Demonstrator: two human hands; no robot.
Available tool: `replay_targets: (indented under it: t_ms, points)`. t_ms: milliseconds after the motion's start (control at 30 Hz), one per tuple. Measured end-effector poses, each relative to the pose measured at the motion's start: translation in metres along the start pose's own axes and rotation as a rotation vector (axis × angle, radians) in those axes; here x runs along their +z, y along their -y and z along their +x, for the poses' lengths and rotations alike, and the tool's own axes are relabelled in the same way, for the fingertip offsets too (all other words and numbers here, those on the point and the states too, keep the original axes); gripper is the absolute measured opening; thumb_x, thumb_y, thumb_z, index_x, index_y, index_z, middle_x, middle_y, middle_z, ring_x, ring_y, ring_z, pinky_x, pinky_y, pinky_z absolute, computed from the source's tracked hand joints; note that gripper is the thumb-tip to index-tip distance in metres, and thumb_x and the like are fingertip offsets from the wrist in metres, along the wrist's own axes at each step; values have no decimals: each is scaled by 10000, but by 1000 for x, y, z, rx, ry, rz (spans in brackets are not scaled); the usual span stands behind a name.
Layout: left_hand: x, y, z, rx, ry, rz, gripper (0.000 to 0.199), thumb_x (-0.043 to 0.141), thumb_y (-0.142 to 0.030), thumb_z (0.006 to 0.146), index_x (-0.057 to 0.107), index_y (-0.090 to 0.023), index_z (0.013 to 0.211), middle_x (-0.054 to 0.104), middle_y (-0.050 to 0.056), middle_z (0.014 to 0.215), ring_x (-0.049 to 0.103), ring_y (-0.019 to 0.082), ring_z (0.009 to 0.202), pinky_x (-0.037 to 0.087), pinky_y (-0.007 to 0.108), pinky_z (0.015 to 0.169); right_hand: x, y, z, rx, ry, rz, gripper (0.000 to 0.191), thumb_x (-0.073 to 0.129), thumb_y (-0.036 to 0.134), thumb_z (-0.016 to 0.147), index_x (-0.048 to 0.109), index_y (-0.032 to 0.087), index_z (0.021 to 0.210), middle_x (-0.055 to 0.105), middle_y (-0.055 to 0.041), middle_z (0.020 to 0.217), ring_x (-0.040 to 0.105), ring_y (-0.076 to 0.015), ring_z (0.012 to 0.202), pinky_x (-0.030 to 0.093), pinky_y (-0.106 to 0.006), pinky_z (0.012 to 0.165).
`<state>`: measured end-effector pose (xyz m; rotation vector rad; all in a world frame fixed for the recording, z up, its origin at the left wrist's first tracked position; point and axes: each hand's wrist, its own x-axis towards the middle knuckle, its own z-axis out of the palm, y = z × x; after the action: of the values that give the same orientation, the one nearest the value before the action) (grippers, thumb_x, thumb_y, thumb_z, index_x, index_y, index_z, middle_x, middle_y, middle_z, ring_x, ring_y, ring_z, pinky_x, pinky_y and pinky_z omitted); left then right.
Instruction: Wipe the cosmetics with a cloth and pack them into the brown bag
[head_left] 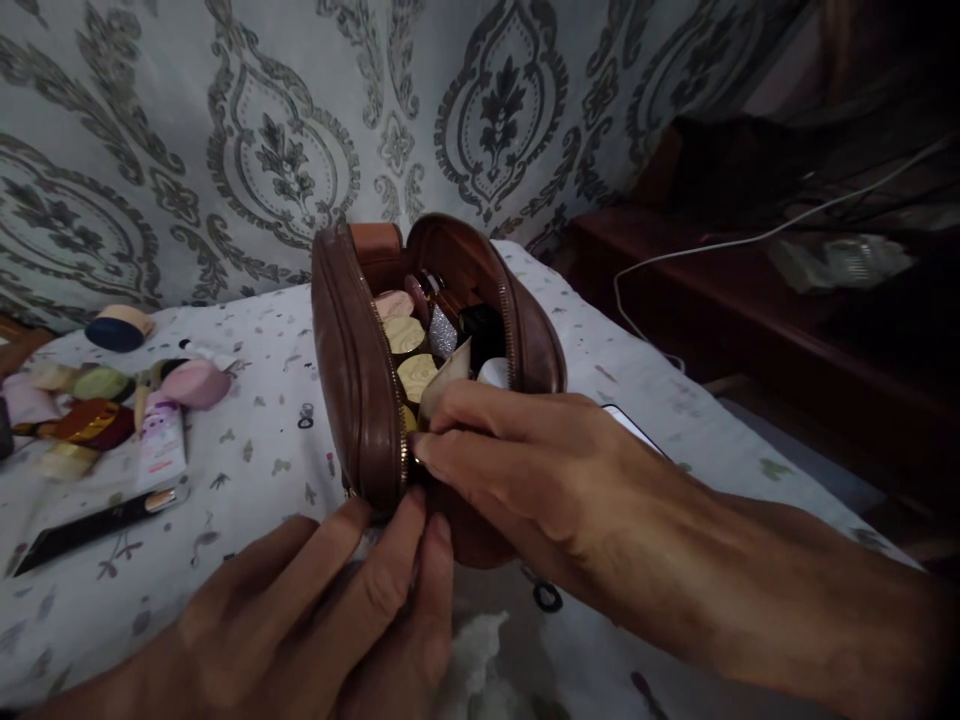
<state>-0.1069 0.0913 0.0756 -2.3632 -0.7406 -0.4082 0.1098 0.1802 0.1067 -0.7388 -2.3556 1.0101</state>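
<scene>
A brown leather cosmetic bag (360, 380) stands unzipped on the cloth, its gold zipper teeth showing along both edges. Packed inside are several round containers with yellow embossed lids (416, 377), a silver glittery item (443, 332) and a white round cap (494, 373). My right hand (540, 460) reaches over the near side of the opening, fingers closed around a flat beige tube (452, 378) standing among them; its lower part is hidden. My left hand (322, 610) grips the bag's near lower edge, thumb and fingers pressed together there.
On the left lie a pink makeup sponge (196, 384), a white and purple tube (161, 440), a black pen-like stick (94, 530), and a dark blue round container (118, 328). A phone (634, 430) lies partly behind my right wrist. A white cable (720, 245) crosses the dark red furniture.
</scene>
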Motion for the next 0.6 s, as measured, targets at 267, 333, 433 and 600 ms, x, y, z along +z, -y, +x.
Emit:
replay_targets:
  t_ms: [267, 333, 433, 600]
  points:
    - [-10, 6, 6, -12, 69, 82, 334, 523, -208, 915, 689, -227, 1204, 637, 34, 1354, 674, 208, 989, 596, 263, 707, 5, 11, -10, 48, -69, -22, 175, 496, 70, 881, 589, 207, 826, 552, 34, 691, 496, -90, 565, 384, -217, 496]
    - [-13, 8, 2, -22, 81, 76, 355, 507, -189, 921, 678, -232, 1229, 643, 37, 1346, 680, 213, 1008, 602, 281, 749, 3, 9, -10, 2, -59, -24, 163, 517, 63, 859, 592, 202, 822, 568, 28, 717, 508, -91, 590, 390, -212, 505]
    - [-16, 10, -7, -50, 99, 39, 395, 466, -175, 938, 651, -243, 1280, 682, 40, 1269, 670, 232, 1101, 598, 308, 853, 0, 3, -11, -76, -51, -35, 147, 542, 65, 839, 601, 199, 828, 604, 8, 783, 529, -98, 619, 403, -211, 506]
    - [-18, 10, -17, -96, 134, -26, 447, 409, -124, 948, 629, -238, 1319, 665, 61, 1302, 631, 263, 1203, 554, 357, 979, -4, 3, -13, -200, -223, -198, 224, 517, 56, 855, 648, 217, 939, 653, -45, 959, 611, -164, 817, 507, -258, 650]
